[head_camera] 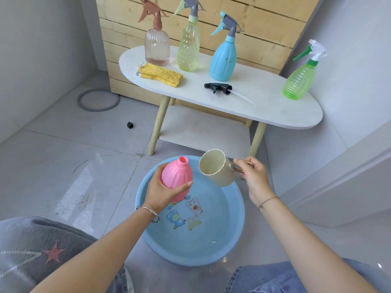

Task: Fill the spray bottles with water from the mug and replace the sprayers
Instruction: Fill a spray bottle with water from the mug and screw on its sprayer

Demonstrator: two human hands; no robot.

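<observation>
– Pink bottle [176,176], where is it?
– Near the person, over the blue basin [148,233]. The left hand [163,192] holds it, with fingers and thumb curled round its fat belly.
– Does it have a top on?
– No. Its neck is open. A black sprayer [218,88] lies on the white table [275,111], far off.
– Which way does the bottle point?
– It leans. Its bottom is near and low. Its open neck points up and away, tipped a little to the right.
– And the mug [215,168]?
– The right hand [254,175] holds it, fingers curled round the handle. The mug is just right of the neck, close but not touching. It is tipped on its side, so its mouth faces left, toward the bottle.
– Is water coming out?
– I see none. I cannot tell if any is in the mug.
– What comes next, do you think?
– I think the mug's lip must go left and sit over that small hole. The hole is tiny and the mug is wide, so water could miss. The basin below would catch it.
– Any more bottles [224,58]?
– Four stand on the table with tops on.
</observation>
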